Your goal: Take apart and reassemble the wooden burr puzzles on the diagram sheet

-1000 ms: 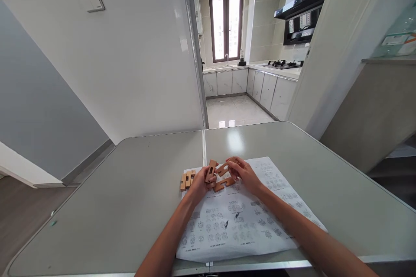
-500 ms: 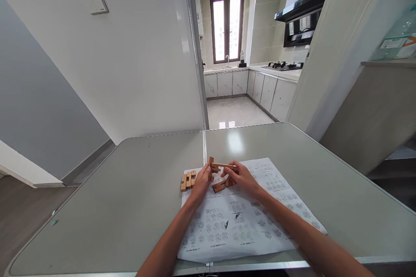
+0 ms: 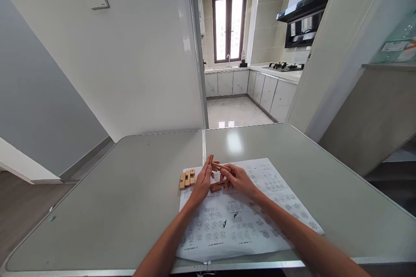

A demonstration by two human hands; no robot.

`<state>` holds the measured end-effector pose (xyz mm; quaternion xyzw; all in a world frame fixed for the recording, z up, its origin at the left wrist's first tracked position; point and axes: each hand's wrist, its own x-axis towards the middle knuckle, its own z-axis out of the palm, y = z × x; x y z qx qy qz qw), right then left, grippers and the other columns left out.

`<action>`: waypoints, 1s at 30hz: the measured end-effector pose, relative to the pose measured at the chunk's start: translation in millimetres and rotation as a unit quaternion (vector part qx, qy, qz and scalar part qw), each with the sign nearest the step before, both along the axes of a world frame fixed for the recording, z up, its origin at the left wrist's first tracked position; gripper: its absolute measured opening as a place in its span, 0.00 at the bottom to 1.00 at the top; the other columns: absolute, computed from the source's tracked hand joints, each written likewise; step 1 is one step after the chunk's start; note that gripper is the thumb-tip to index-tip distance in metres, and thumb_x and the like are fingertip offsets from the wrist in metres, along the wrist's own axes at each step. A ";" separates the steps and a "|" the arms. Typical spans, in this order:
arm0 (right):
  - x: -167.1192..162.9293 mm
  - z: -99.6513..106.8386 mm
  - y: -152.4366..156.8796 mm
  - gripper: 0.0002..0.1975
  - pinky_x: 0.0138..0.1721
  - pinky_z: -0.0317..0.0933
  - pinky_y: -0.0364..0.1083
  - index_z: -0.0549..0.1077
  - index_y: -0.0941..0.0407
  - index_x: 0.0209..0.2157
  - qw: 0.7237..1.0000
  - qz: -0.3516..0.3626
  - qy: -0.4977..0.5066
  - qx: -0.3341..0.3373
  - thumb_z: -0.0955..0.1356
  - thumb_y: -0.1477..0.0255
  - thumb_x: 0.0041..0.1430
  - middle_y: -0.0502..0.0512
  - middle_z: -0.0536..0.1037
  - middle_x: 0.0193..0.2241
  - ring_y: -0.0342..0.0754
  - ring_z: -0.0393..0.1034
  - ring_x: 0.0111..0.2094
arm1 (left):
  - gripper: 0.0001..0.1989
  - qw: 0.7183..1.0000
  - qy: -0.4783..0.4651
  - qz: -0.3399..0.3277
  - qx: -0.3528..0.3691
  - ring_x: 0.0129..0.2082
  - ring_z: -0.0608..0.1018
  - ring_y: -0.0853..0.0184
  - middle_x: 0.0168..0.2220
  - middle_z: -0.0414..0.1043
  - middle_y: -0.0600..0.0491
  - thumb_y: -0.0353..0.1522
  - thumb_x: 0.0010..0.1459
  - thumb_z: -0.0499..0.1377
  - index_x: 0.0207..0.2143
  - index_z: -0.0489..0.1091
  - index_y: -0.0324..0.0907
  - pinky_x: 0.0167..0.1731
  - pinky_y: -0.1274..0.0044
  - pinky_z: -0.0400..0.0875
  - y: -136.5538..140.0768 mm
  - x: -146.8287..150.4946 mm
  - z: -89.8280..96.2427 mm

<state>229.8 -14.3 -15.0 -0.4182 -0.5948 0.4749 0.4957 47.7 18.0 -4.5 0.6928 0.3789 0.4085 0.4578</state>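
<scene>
My left hand (image 3: 204, 179) is closed on a notched wooden puzzle piece (image 3: 211, 159) that stands upright between its fingers. My right hand (image 3: 237, 178) pinches a second wooden puzzle piece (image 3: 222, 166), whose left end meets the upright one. Whether the two pieces interlock I cannot tell. A darker notched piece (image 3: 216, 187) lies on the printed sheet (image 3: 227, 236) below the hands, partly hidden by my right fingers. Left of my left hand, several lighter notched pieces (image 3: 187, 179) lie side by side at the sheet's edge.
The sheet with small line diagrams lies on a grey-green table (image 3: 146, 199) with a metal rim. A small green bit (image 3: 52, 218) is near the table's left edge. Beyond the table are a white wall (image 3: 146, 52) and a kitchen with a gas hob (image 3: 284, 66).
The piece in my right hand has turned, now slanting down to the right and showing its narrow side. My right hand has shifted slightly left, and the view has moved a little.
</scene>
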 end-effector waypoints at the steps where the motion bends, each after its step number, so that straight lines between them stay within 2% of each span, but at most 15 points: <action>1: 0.4 -0.7 0.4 0.25 0.23 0.65 0.45 0.74 0.56 0.47 1.000 0.001 0.000 -0.001 0.65 0.48 0.66 0.51 0.79 0.30 0.45 0.73 0.19 | 0.29 1.000 0.000 0.000 -0.006 0.42 0.76 0.64 0.57 0.74 0.48 0.47 0.73 0.45 0.71 0.56 0.49 0.53 0.68 0.69 0.4 -0.8 0.8; 5: 2.0 -2.0 0.0 0.24 0.22 0.63 0.44 0.74 0.55 0.48 1.000 0.008 -0.007 0.008 0.63 0.49 0.69 0.49 0.77 0.27 0.45 0.71 0.19 | 0.30 0.999 -0.007 -0.026 -0.029 0.41 0.79 0.63 0.46 0.79 0.50 0.48 0.71 0.49 0.70 0.58 0.48 0.53 0.67 0.71 2.1 -2.8 0.7; 8: 2.2 0.3 0.0 0.24 0.23 0.62 0.45 0.73 0.55 0.46 1.000 0.010 -0.002 0.015 0.63 0.48 0.68 0.48 0.75 0.26 0.44 0.69 0.18 | 0.33 0.996 -0.053 -0.044 -0.054 0.42 0.81 0.62 0.42 0.80 0.50 0.49 0.70 0.53 0.71 0.57 0.45 0.54 0.65 0.72 4.1 -2.0 -0.7; 10: 2.1 3.2 0.6 0.25 0.24 0.63 0.45 0.72 0.55 0.46 1.000 0.021 0.023 0.004 0.63 0.47 0.68 0.48 0.74 0.28 0.43 0.68 0.20 | 0.34 0.990 -0.103 -0.050 -0.083 0.45 0.81 0.60 0.43 0.80 0.49 0.49 0.69 0.54 0.70 0.59 0.43 0.57 0.62 0.71 6.2 -1.1 -0.5; 12: 2.2 6.3 1.3 0.26 0.25 0.63 0.44 0.71 0.55 0.49 0.997 0.046 0.052 -0.017 0.62 0.46 0.68 0.50 0.75 0.31 0.43 0.68 0.23 | 0.32 0.981 -0.150 -0.054 -0.111 0.49 0.81 0.58 0.47 0.80 0.47 0.49 0.67 0.57 0.66 0.64 0.41 0.61 0.61 0.68 8.5 -0.9 0.9; 16: 3.4 7.7 2.3 0.27 0.25 0.61 0.43 0.70 0.56 0.50 0.994 0.088 0.050 -0.039 0.62 0.46 0.68 0.53 0.78 0.33 0.43 0.67 0.23 | 0.27 0.964 -0.211 -0.066 -0.149 0.55 0.78 0.55 0.53 0.79 0.44 0.47 0.65 0.61 0.58 0.74 0.40 0.65 0.59 0.63 11.4 -2.5 3.4; 24: 10.2 -2.2 3.9 0.27 0.28 0.63 0.46 0.70 0.56 0.50 0.994 0.095 0.043 -0.028 0.62 0.46 0.68 0.53 0.78 0.32 0.44 0.67 0.23 | 0.22 0.931 -0.245 -0.137 -0.232 0.63 0.73 0.53 0.59 0.75 0.43 0.43 0.67 0.62 0.58 0.74 0.40 0.69 0.58 0.56 8.8 -6.2 6.7; 30: 22.9 -0.9 4.1 0.27 0.30 0.62 0.46 0.69 0.57 0.54 0.987 0.145 0.052 -0.051 0.63 0.49 0.70 0.51 0.76 0.29 0.44 0.67 0.25 | 0.21 0.912 -0.238 -0.190 -0.277 0.60 0.76 0.55 0.55 0.78 0.43 0.42 0.66 0.63 0.56 0.75 0.40 0.68 0.62 0.58 7.6 -10.4 13.5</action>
